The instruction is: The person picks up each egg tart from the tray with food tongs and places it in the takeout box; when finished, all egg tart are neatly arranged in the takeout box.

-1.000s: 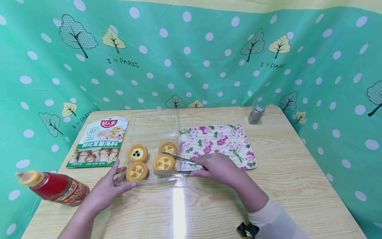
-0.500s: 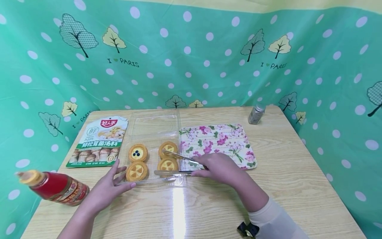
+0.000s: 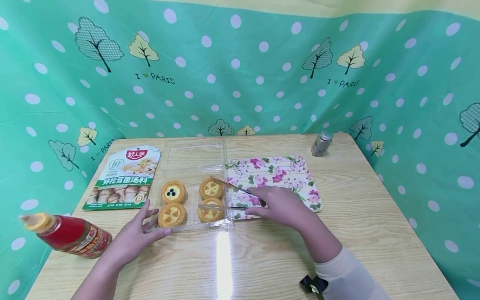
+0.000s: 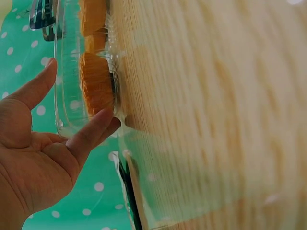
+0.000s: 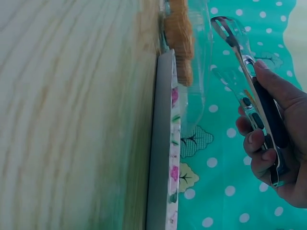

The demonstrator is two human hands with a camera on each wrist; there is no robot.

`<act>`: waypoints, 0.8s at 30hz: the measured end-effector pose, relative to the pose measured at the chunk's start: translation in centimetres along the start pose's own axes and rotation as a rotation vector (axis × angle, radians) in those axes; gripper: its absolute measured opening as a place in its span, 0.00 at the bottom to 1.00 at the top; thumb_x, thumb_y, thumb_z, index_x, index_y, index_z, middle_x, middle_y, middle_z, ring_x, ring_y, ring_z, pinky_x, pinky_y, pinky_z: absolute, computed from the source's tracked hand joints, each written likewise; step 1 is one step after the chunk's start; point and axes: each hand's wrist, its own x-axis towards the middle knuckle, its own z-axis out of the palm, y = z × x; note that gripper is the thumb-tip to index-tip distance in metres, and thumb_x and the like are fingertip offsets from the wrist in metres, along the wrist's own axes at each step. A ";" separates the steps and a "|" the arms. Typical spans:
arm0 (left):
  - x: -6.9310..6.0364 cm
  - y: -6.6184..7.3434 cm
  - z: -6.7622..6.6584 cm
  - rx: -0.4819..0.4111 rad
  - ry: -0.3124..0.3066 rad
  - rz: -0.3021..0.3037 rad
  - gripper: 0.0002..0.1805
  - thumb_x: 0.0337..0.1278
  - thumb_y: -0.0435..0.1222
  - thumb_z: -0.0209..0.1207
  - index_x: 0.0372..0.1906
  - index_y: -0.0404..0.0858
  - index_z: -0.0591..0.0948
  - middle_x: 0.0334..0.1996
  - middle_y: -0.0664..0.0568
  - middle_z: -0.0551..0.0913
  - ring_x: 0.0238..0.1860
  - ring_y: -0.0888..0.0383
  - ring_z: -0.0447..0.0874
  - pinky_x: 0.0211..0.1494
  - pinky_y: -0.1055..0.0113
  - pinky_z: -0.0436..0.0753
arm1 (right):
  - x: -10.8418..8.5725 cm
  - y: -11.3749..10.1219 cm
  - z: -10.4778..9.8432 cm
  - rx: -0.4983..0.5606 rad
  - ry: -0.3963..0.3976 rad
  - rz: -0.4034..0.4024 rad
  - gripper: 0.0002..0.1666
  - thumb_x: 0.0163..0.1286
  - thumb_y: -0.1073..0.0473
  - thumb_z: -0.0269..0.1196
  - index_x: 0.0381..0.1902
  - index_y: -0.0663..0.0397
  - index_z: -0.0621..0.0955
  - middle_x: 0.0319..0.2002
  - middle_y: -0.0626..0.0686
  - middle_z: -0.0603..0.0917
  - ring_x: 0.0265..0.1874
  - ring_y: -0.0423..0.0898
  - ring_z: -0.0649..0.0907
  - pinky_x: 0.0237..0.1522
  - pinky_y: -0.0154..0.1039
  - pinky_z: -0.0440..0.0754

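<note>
My right hand [image 3: 279, 206] grips metal tongs [image 5: 268, 110] with dark handles. The tongs' arms stand apart above two egg tarts on the container's right side: a back tart [image 3: 213, 190] and a front tart [image 3: 211, 214]. In the right wrist view the tips are above the tarts, with nothing between them. My left hand [image 3: 135, 237] touches the front left corner of the clear plastic container [image 3: 192, 191], thumb along its front wall and fingers at its left side. Beside that hand lie a blueberry-topped tart [image 3: 173, 193] and a patterned tart [image 3: 171, 215].
The container's lid [image 3: 195, 156] lies open toward the back. A floral tray [image 3: 277, 171] adjoins the container's right side. A soup-seasoning pouch [image 3: 125, 179] and a red sauce bottle [image 3: 80, 236] are at left. A small spice jar [image 3: 321, 143] stands back right.
The front right tart, earlier overlapping the one behind, has come down beside it in the container. The tongs have let go, spread wider and moved up and right. My left hand stays put.
</note>
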 end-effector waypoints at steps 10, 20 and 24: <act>0.1 -0.1 0.0 0.006 -0.005 -0.006 0.68 0.52 0.58 0.67 0.77 0.45 0.26 0.76 0.35 0.53 0.71 0.35 0.60 0.63 0.46 0.77 | -0.3 1.7 -1.2 0.066 0.015 0.068 0.44 0.63 0.26 0.57 0.69 0.45 0.73 0.23 0.39 0.73 0.21 0.36 0.71 0.24 0.33 0.71; 0.0 0.0 -0.1 0.014 -0.001 0.001 0.68 0.52 0.57 0.67 0.77 0.45 0.26 0.76 0.35 0.53 0.71 0.36 0.60 0.63 0.46 0.77 | -1.5 5.2 -3.0 0.108 0.071 0.200 0.39 0.65 0.27 0.56 0.64 0.45 0.76 0.27 0.46 0.78 0.25 0.43 0.76 0.31 0.41 0.75; 0.0 0.1 -0.1 0.012 -0.005 0.000 0.68 0.53 0.57 0.67 0.77 0.45 0.26 0.76 0.34 0.53 0.71 0.36 0.60 0.63 0.46 0.77 | -2.3 7.1 -3.5 0.119 0.103 0.284 0.41 0.64 0.25 0.55 0.63 0.45 0.77 0.33 0.52 0.82 0.30 0.47 0.79 0.34 0.46 0.78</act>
